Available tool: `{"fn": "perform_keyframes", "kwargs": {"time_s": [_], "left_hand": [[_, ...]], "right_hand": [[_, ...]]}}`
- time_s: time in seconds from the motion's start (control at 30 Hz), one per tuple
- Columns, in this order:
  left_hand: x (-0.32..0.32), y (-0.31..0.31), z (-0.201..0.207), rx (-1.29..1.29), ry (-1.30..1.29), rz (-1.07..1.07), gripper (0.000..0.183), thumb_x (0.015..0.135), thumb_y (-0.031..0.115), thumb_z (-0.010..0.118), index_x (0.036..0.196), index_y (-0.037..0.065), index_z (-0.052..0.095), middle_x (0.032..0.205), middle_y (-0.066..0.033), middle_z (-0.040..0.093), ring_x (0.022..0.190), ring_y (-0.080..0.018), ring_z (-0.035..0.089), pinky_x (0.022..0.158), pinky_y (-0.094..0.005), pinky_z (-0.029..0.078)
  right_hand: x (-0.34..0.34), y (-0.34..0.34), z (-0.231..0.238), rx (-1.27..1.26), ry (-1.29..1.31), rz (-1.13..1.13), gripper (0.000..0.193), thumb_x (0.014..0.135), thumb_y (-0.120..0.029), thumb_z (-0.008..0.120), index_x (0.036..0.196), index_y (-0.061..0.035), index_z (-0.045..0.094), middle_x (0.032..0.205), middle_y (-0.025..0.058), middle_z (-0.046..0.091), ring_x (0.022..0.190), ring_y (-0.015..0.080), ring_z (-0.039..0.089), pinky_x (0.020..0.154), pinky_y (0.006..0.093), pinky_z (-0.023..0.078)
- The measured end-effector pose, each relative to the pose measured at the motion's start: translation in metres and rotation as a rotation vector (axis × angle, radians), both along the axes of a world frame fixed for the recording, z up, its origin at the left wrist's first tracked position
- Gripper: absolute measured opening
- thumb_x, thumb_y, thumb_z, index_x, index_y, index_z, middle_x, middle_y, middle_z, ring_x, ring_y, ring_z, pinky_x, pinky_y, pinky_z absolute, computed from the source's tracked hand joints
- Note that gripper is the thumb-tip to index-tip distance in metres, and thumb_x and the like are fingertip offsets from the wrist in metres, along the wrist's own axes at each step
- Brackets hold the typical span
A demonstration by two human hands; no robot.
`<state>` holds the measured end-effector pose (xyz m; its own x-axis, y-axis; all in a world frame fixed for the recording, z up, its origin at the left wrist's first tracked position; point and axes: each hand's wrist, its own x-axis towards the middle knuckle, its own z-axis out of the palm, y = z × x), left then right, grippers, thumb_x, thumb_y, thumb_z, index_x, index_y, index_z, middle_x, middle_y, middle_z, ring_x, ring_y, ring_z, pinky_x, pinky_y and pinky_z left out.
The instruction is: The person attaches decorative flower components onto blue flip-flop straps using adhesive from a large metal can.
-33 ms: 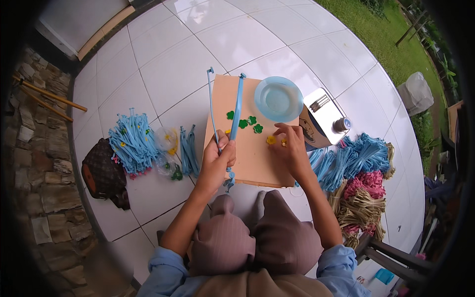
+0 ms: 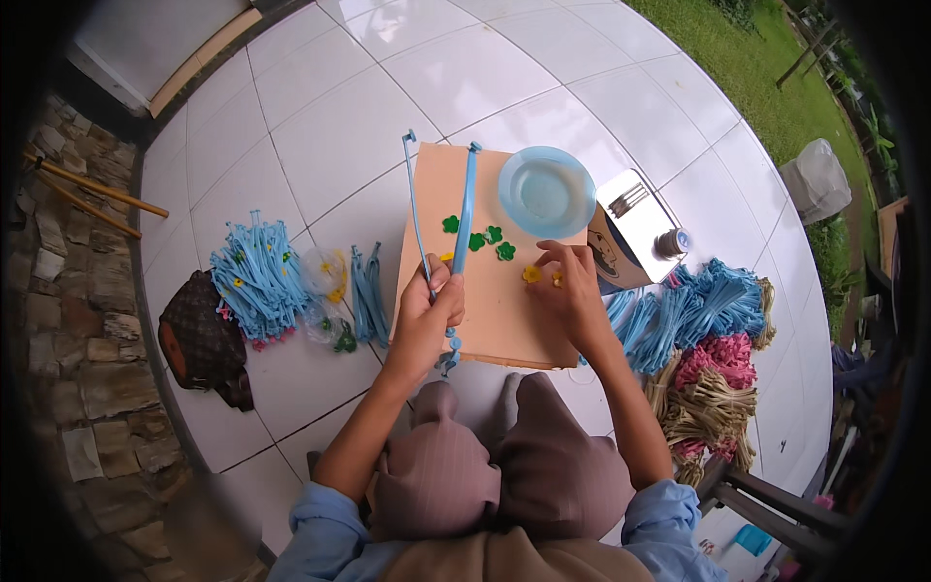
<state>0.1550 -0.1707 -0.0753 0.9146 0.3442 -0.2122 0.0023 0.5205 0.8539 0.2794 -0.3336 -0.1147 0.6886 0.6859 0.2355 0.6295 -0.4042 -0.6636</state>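
My left hand [image 2: 427,308] is closed round two long light-blue plastic straps [image 2: 469,199] with small knobbed ends. They stick up out of the fist, and their lower ends hang past the board's near edge. My right hand [image 2: 570,291] rests palm down over the right side of the peach-coloured board [image 2: 509,325], fingers bent and apart. By its fingertips lies a yellow flower-shaped piece [image 2: 531,274]; another is partly hidden under the hand. Several green flower-shaped pieces [image 2: 505,252] lie mid-board. A bit of yellow shows beside my left fist.
A clear blue plate [image 2: 546,194] covers the board's far right corner. Beside it, a tin box [image 2: 635,209] bears a small jar [image 2: 672,243]. Blue strap bundles [image 2: 713,303] and pink and tan ones lie right. On the left are a blue strap pile [image 2: 254,286], plastic bags [image 2: 323,272] and a brown bag [image 2: 202,335].
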Motion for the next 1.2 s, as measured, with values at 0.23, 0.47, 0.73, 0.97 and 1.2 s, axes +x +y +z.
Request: {"fn": "perform_keyframes", "kwargs": {"time_s": [0.23,0.47,0.73,0.97,1.2], "left_hand": [[0.016,-0.012,-0.018,0.129,0.117,0.006,0.023,0.09,0.011,0.049,0.079,0.011,0.029,0.068,0.0037,0.029,0.054,-0.0028,0.03,0.048,-0.0191,0.026],[0.015,-0.019,-0.012,0.362,0.176,-0.005,0.024,0.087,0.014,0.055,0.083,0.007,0.033,0.078,0.0003,0.041,0.061,-0.005,0.037,0.055,-0.0205,0.033],[0.013,-0.016,-0.01,0.325,0.112,0.054,0.026,0.084,0.007,0.058,0.084,0.006,0.032,0.082,-0.0029,0.05,0.07,-0.006,0.047,0.061,-0.0194,0.04],[0.013,-0.012,-0.009,0.246,0.129,0.048,0.03,0.082,0.003,0.061,0.083,0.006,0.031,0.081,-0.002,0.049,0.074,-0.0044,0.048,0.061,-0.017,0.041],[0.012,-0.011,-0.012,0.312,0.111,0.051,0.032,0.081,0.005,0.062,0.081,0.007,0.03,0.078,-0.0018,0.053,0.067,-0.0031,0.044,0.057,-0.0167,0.037]], "right_hand": [[-0.012,0.006,0.013,0.181,0.12,0.048,0.057,0.067,0.003,0.066,0.117,-0.0042,0.04,0.092,0.0093,0.055,0.087,0.0224,0.053,0.078,0.0325,0.044],[-0.027,0.014,0.038,0.361,0.096,0.15,0.059,0.066,0.008,0.067,0.116,-0.0025,0.039,0.092,0.0117,0.054,0.086,0.0229,0.056,0.075,0.0322,0.046],[-0.032,0.016,0.038,0.363,0.099,0.176,0.058,0.066,0.009,0.067,0.115,-0.0036,0.04,0.094,0.013,0.053,0.086,0.0245,0.056,0.076,0.0325,0.046],[-0.026,0.011,0.034,0.226,-0.357,0.306,0.043,0.068,-0.003,0.066,0.108,-0.0042,0.051,0.098,0.0077,0.055,0.087,0.0241,0.055,0.076,0.0345,0.045],[-0.023,0.014,0.031,0.254,-0.455,0.394,0.04,0.068,-0.003,0.06,0.107,-0.0038,0.053,0.093,0.0073,0.057,0.085,0.024,0.055,0.071,0.0338,0.046]]}}
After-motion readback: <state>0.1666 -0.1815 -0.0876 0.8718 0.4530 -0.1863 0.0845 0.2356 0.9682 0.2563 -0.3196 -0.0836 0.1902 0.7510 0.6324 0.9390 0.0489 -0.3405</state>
